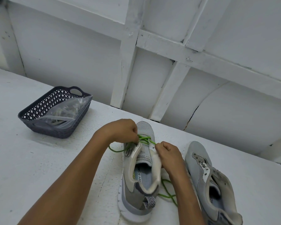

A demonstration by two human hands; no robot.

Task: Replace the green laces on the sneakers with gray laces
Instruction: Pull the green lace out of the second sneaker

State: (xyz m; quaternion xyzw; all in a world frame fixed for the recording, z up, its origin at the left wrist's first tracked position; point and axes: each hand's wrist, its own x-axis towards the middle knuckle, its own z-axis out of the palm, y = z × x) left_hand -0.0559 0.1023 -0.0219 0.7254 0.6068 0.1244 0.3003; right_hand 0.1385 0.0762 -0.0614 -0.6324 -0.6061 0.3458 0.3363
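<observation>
Head view, only view. Centre of frame: a gray sneaker (130, 191) sits on the white table (39, 168), toe pointing to the top of the frame. The green lace (145, 139) remains threaded only in the rows nearest the toe; loose ends trail out left of the shoe and lower right beside the heel.

Step in hand, as I judge it: unthreading the green lace. To do it well, pull one crossing at a time, feed slack from the loose end, and keep the shoe from sliding or the lace from knotting.

Left hand (125, 130): fingers curled, pinching the lace at the left eyelet row. Right hand (166, 151): fingers curled, pinching the lace at the right eyelet row, just beside the tongue. The fingertips are mostly hidden, so I cannot tell the exact contact.

Right of frame: the second sneaker (199, 164) shows no lace in its eyelets. Upper left: a dark basket (55, 132) holds a clear bag (71, 108), probably containing the gray laces (58, 121).
</observation>
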